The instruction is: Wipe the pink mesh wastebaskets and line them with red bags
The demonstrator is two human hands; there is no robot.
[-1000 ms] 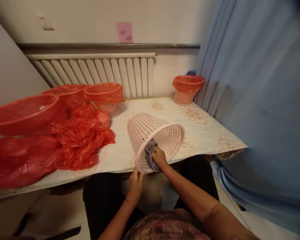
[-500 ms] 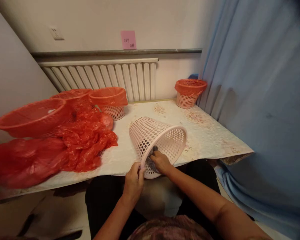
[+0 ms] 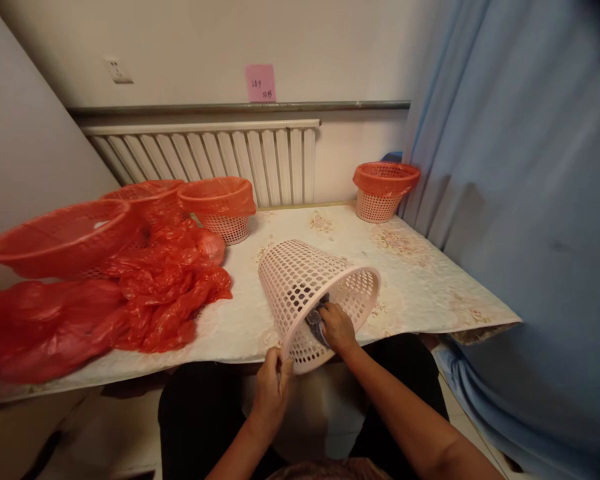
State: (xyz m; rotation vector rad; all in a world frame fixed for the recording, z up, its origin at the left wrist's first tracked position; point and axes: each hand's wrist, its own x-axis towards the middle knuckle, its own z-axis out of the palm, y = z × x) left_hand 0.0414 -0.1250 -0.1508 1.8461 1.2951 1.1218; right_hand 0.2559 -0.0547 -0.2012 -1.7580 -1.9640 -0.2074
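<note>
A pale pink perforated plastic basket [image 3: 300, 270] lies on its side at the table's front edge, its mouth turned toward me and to the right. My left hand [image 3: 274, 381] grips its rim at the lower left, thumb and fingers closed on it. Reaching into the mouth, my right hand [image 3: 338, 327] is closed on a dark grey cloth [image 3: 316, 320], which lies against the inner wall. Part of the cloth shows dark through the holes. The fingertips of my right hand are partly hidden by the cloth.
On the left stand several baskets lined with red plastic bags, one red-lined basket [image 3: 219, 200] nearest the radiator [image 3: 205, 160]. Crumpled red bags [image 3: 165, 293] lie before them. Another red-lined basket [image 3: 380, 200] stands at the back right beside a blue curtain [image 3: 520, 200]. A floral cloth covers the table [image 3: 420, 293].
My right hand has drawn slightly back toward the basket's mouth with the grey cloth, more of which now shows. My left hand still holds the rim. The view has shifted a little.
</note>
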